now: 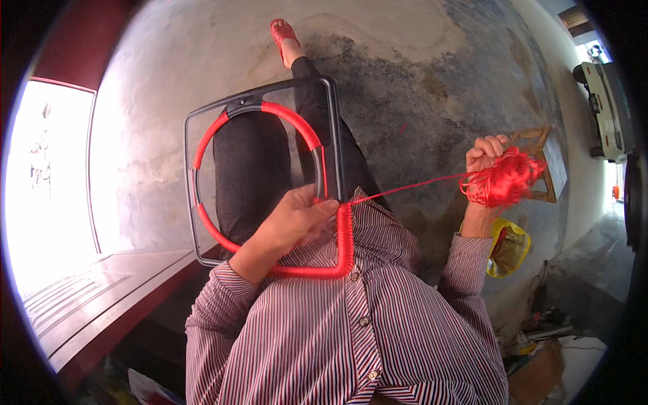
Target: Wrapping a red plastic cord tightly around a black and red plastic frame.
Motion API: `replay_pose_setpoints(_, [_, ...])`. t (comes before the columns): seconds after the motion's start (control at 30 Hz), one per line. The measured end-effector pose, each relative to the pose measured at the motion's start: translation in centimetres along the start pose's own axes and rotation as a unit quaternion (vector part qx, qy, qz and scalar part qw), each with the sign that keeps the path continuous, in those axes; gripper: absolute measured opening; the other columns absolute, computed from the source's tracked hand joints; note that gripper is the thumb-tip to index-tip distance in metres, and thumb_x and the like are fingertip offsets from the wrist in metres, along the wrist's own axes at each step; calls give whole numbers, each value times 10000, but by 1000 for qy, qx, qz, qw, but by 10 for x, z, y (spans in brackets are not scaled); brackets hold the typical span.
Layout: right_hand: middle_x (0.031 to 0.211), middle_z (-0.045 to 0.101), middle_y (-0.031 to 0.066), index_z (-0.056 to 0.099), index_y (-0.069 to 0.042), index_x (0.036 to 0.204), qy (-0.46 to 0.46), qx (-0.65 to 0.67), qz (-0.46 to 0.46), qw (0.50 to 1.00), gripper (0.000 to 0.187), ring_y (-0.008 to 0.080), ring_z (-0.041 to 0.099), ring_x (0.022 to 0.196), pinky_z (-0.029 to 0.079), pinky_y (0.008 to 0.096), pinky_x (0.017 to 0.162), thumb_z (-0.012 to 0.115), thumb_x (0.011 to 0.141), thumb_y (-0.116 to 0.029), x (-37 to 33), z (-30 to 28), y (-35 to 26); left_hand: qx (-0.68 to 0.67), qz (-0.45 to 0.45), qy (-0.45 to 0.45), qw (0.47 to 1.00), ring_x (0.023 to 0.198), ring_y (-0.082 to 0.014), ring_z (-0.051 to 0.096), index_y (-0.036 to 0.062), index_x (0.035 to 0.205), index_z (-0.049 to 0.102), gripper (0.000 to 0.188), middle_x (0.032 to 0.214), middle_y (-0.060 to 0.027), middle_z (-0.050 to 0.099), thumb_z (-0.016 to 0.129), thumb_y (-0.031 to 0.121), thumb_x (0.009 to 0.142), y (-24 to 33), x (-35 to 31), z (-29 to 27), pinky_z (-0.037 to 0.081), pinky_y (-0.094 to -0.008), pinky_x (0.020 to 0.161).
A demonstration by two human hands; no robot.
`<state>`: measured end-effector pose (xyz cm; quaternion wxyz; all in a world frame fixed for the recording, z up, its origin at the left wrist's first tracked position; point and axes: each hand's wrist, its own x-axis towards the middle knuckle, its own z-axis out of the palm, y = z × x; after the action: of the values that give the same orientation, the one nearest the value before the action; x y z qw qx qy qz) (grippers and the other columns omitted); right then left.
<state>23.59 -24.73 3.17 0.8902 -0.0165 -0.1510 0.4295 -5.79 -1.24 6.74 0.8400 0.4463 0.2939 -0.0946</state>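
A dark square frame with a ring inside it (pixel 329 142) rests on my lap. Red cord covers parts of the ring and the near right corner of the square; the far and left sides are bare. My left hand (pixel 297 216) is closed on the frame's right side, thumb at the end of the wrapped stretch. From there a taut red strand (pixel 405 185) runs to the right. It leads to a loose bundle of red cord (pixel 505 179), which my right hand (pixel 484 154) grips, raised out to the side. The bundle hides part of that hand.
Beyond my right hand stands a small wooden-framed stool (pixel 555 165), with a yellow bag or bucket (pixel 509 248) below it. A dark red ledge (pixel 101 297) runs along my left side. Clutter (pixel 547 364) lies at the lower right. A light-coloured vehicle (pixel 604 111) is at the far right.
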Motion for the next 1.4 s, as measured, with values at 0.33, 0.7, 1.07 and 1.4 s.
replay_pose_setpoints(0.33, [745,608,35,565,-29,932,86,-504,346,787,195,121,608,675,495,264,654,677,802,-123,-20,48,140,-17,-28,-25,999,404,-48,363,64,935,510,123,608,10,458,568,166,896,5,-3,-2,283,-194,349])
replay_pose_setpoints(0.7, [594,534,27,538,7,888,97,-507,204,832,143,76,517,462,405,212,432,583,753,13,-35,113,113,-50,-74,51,995,359,-63,380,73,811,564,128,536,8,476,535,130,921,3,6,2,281,-211,307])
replay_pose_setpoints(1.07, [783,591,68,578,-79,905,529,-488,-259,644,192,195,594,722,483,315,616,614,871,-264,-86,20,-144,-92,-24,36,995,365,-168,398,10,947,493,287,561,-102,507,331,247,941,7,-5,-1,334,-267,350])
replay_pose_setpoints(1.4, [1017,600,112,627,-41,1026,53,-636,245,730,371,253,578,970,465,387,870,650,658,-82,-57,68,52,-36,110,112,987,646,-164,547,9,1080,468,303,873,-95,566,450,198,844,-5,-3,0,452,-237,510])
